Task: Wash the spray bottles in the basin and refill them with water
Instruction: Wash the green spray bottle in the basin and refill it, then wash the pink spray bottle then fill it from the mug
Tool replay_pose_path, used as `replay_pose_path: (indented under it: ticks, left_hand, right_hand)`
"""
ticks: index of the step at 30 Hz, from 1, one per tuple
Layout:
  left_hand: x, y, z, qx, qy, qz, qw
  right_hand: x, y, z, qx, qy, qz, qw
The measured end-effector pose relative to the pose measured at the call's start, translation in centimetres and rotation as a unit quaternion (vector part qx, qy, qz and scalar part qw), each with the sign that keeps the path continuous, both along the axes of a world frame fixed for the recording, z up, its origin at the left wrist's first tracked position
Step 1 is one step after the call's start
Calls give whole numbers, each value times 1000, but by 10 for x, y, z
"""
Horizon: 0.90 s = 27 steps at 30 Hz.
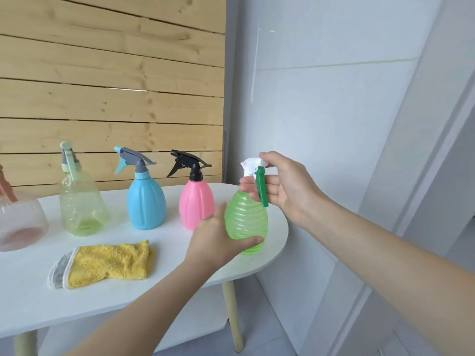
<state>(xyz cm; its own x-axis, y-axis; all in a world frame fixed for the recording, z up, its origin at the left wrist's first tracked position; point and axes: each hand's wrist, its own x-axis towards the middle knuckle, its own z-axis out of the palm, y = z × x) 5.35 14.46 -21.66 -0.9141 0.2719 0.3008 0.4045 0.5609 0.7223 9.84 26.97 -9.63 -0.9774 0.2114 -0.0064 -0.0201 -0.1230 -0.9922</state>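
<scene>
Both forearms enter from the bottom edge, lower centre and lower right.

Left hand (216, 240), centre frame: curled round the lower body of the green ribbed bottle (248, 217), thumb lying across the front near its base.

Right hand (288, 188), right of centre: fingers closed round the neck and the white spray head (249, 167); the green trigger (262, 187) hangs in front of the fingers.

Green bottle: upright, translucent, held by both hands over the right end of the white table (77, 304). Cannot tell whether its base touches the tabletop.

Lower left of centre: yellow cloth (110, 263) with a grey edge, lying flat on the table, apart from the bottles.

Behind, in a row from centre to left, all standing: pink bottle (196, 204) with a black head, just beside the left hand; blue bottle (146, 201) with a grey head; pale clear bottle (81, 201). At the left edge, a clear rounded bottle (20, 222), partly cut off.

Background: wooden plank wall (110, 73) upper left, white panels (334, 98) upper right.
</scene>
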Motion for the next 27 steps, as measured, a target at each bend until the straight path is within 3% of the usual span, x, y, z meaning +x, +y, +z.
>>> replay_pose_path:
  ticks: [5, 16, 27]
  left_hand:
    - [-44, 23, -23, 51, -9, 0, 999]
    - [-104, 41, -51, -7, 6, 13, 1000]
    - [-130, 54, -54, -29, 16, 36, 999]
  right_hand:
    - [-42, 15, -12, 27, 19, -15, 999]
    - [-105, 31, -47, 71, 23, -22, 997]
    - [-136, 43, -55, 31, 24, -38, 999]
